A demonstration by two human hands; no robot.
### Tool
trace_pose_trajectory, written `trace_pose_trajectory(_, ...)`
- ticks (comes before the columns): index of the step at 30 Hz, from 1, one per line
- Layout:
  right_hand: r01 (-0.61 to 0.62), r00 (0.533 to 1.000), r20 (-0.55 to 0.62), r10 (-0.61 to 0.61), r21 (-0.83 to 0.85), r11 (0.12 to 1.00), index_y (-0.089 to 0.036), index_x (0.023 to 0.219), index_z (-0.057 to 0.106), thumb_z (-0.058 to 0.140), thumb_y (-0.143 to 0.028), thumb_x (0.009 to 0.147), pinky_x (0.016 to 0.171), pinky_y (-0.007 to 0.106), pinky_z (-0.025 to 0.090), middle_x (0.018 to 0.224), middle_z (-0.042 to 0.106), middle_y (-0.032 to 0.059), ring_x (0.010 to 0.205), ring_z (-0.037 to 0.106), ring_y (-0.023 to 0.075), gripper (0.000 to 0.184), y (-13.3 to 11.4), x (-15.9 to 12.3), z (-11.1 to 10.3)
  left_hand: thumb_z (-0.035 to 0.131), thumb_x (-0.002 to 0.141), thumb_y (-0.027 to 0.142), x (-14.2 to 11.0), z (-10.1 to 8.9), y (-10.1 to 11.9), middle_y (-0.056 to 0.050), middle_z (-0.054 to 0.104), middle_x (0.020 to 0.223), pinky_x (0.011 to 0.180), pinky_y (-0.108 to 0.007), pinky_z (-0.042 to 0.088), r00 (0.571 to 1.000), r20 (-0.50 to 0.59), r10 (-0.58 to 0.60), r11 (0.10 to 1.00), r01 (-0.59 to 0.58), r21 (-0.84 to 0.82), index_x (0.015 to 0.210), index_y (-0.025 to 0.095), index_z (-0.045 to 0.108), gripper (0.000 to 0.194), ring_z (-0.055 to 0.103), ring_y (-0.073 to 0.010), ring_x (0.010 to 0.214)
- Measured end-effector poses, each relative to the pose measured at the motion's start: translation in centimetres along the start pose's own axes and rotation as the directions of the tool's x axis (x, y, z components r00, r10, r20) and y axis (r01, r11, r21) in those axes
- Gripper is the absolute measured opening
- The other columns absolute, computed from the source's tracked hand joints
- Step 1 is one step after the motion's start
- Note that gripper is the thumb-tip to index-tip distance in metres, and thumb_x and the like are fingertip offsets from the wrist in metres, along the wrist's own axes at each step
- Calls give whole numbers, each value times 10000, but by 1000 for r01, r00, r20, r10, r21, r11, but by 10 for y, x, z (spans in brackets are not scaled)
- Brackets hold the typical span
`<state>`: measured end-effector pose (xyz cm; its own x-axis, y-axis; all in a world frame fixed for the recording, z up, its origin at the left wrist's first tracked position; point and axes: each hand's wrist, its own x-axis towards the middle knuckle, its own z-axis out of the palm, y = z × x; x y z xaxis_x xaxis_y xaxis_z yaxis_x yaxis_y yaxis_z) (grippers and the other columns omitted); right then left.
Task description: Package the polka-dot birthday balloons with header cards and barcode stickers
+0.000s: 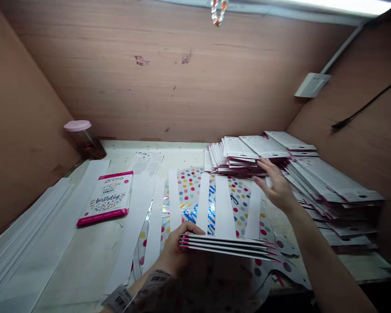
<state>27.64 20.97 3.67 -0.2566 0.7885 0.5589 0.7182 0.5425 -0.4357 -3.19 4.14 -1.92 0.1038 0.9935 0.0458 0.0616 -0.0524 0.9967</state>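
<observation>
In the head view my left hand [179,245] grips the left end of several flat white packets [228,248] with pink edges, held edge-on in a small stack. My right hand [276,184] is raised with fingers apart, beside the front of a pile of similar white packets [247,150] at the back right. Whether its fingertips touch that pile I cannot tell. Under both hands lies a foil balloon [190,187] with coloured dots and blue lettering, crossed by white paper strips [203,204]. Barcode stickers [158,280] are stuck around my left wrist.
A pink-edged "birthday" packet [109,198] lies left of the balloon. Long white paper strips [29,243] are stacked at far left. A lidded jar [86,139] stands in the back left corner. Taller packet stacks [335,178] fill the right side. Wooden walls [189,100] enclose the table.
</observation>
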Motion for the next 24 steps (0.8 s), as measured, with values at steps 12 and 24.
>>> trace_pose_trajectory(12, -179, 982, -32, 186, -473, 862, -80, 1285, 548, 436, -71, 767, 1126, 588, 223, 1287, 611, 207, 1314, 465, 319, 531, 81, 100, 12, 794, 660, 493, 0, -1, 8, -89, 702, 915, 723, -324, 493, 999, 0, -39, 998, 39, -58, 845, 189, 626, 394, 661, -250, 863)
trace_pose_trajectory(24, -261, 965, 161, 206, 540, 800, -250, 1020, 642, 506, -462, 919, 821, 377, 564, 900, 700, 65, 863, 694, 251, 271, -46, -93, -24, 802, 692, 294, -5, -1, -21, -137, 419, 1443, 980, -460, 457, 993, -103, 53, 998, -49, 36, 1396, 297, 368, 828, 537, -306, 1211)
